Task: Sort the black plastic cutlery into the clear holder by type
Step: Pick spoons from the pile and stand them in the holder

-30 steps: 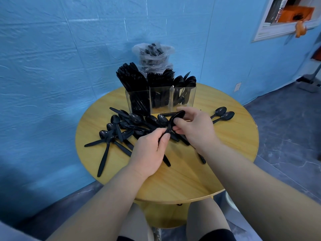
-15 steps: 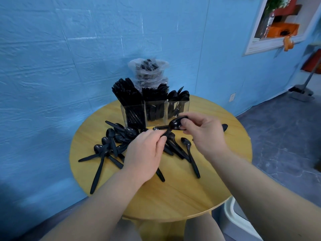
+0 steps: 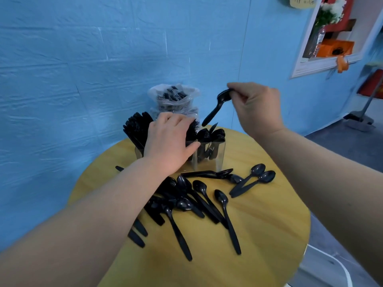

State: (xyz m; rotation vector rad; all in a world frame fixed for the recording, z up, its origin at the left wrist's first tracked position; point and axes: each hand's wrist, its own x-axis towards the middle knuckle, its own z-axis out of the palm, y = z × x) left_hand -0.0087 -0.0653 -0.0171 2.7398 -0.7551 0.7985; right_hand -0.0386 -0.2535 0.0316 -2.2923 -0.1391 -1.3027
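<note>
The right hand (image 3: 256,104) pinches a spoon (image 3: 217,106) by its bowl — lower it handle-first into the spoon slot below, while the open left hand (image 3: 169,143) steadies the holder (image 3: 217,154).

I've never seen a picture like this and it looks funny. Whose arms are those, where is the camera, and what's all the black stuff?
The camera sits on a person's head, looking down, so you see their own arms. The right hand pinches a black spoon by its bowl, above the clear holder. The left hand rests against the holder, which is full of sorted cutlery. More loose spoons lie on the round wooden table. Behind stands a plastic bag with more cutlery.
</note>
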